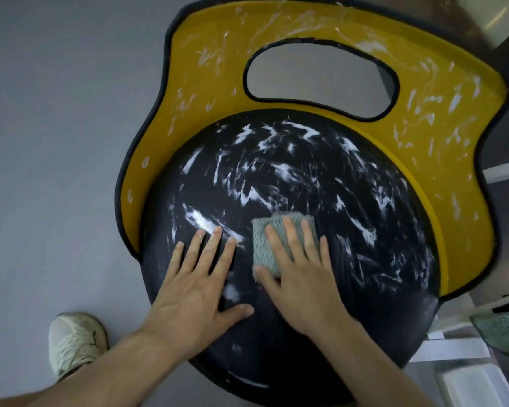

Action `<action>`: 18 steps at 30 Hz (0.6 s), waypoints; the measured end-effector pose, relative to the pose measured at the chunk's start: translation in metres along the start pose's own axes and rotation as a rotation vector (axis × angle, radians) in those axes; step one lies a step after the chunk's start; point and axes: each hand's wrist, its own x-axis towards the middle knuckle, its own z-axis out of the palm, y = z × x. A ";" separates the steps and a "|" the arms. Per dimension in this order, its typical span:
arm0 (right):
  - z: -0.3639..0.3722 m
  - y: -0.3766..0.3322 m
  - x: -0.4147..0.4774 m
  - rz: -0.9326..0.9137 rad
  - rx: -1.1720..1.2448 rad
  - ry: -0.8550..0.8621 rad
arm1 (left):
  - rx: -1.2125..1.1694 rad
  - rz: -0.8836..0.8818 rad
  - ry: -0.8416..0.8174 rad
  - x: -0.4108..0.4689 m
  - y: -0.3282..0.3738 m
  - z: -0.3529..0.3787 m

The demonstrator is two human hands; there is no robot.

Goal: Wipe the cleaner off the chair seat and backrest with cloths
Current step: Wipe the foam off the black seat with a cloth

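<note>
Grey floor (56,142) fills the left of my head view, looking steeply down. On it stands a chair. Its yellow backrest (206,92), edged in black with an oval hole in the middle, curves in an arc around the far side of the seat from left to right. The round black seat (400,268) takes up the centre and bulges toward me.

White cleaner (276,168) streaks both parts. It is thickest on the far half of the seat, thinner along the backrest, and sparse on the near part of the seat.

The left hand (194,289) lies flat on the near left of the seat, fingers spread and empty. Just beside it, the right hand (303,283) presses a folded grey-green cloth (260,245) onto the seat with straight fingers, the thumb at the cloth's near corner. The cloth's long side runs along the fingers, pointing away from me toward the backrest.

I judge that the next stroke depends on direction. The heavy smears lie straight ahead of the right hand and off to its right, so that hand is the nearer one. The backrest lies farther off beyond them.

A pale shoe (71,345) shows lower left. A second greenish cloth (500,333) lies at the right edge, well apart.
</note>
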 end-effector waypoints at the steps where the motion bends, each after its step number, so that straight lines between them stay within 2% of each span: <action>1: 0.003 0.002 0.006 -0.004 -0.021 0.011 | -0.001 0.001 0.008 0.001 0.000 0.000; 7: 0.027 -0.015 -0.075 -0.036 -0.016 -0.015 | 0.057 -0.021 0.001 0.003 -0.005 0.012; 9: 0.026 -0.012 -0.063 -0.040 -0.019 -0.039 | 0.048 -0.014 0.015 0.005 -0.006 0.014; 14: 0.006 -0.007 0.026 -0.023 -0.058 0.047 | -0.019 -0.025 0.061 0.004 -0.005 0.014; 18: 0.019 -0.018 -0.025 0.008 -0.029 0.045 | -0.009 -0.049 0.070 0.003 -0.009 0.007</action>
